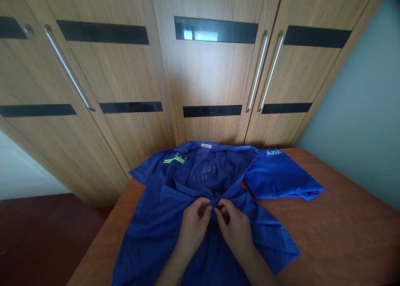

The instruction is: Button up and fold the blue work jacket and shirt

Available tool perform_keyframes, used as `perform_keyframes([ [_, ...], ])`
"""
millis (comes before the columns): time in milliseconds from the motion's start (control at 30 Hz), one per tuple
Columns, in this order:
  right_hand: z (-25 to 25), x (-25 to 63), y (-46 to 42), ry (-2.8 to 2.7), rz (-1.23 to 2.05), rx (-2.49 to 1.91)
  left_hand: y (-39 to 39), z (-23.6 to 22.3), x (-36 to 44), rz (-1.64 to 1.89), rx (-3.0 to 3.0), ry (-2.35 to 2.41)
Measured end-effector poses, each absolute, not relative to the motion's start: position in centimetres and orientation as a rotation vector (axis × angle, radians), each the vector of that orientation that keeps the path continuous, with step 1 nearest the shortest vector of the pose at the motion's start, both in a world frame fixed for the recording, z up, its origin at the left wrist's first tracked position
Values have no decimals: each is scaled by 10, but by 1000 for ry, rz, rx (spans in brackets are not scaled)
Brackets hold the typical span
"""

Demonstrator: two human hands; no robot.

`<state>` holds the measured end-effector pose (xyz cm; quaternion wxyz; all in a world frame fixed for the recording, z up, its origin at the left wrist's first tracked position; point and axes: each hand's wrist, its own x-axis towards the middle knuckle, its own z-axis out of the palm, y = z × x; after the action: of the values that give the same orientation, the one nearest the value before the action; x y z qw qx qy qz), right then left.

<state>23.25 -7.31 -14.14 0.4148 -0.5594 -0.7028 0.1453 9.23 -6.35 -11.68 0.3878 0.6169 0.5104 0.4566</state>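
Note:
A dark blue work jacket lies spread on the wooden table, its collar end away from me and a small white label inside the neck. A yellow-green stripe marks its left side. My left hand pinches the cloth at the middle of the front, thumb against fingers. Close beside it, my right hand pinches the same front edge, the two thumbs almost meeting. Any button or fastener between the fingertips is hidden.
A folded bright blue garment with pale lettering lies at the right on the table. Behind the table stands a wooden wardrobe with long metal handles. A grey-blue wall rises at the right.

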Motion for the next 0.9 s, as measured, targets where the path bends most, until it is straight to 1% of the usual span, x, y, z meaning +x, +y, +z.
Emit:
perform_keyframes([
  [367,-131,232,-70,-1638,629,-1314,-62,-113,93,1202,1382,1229],
  [567,-128,234,-72,-1651,624,-1237,-63,-118,92,1188,1413,1216],
  [900,-131,235,-71,-1684,507,-1215,-63,-117,89,1162,1467,1239],
])
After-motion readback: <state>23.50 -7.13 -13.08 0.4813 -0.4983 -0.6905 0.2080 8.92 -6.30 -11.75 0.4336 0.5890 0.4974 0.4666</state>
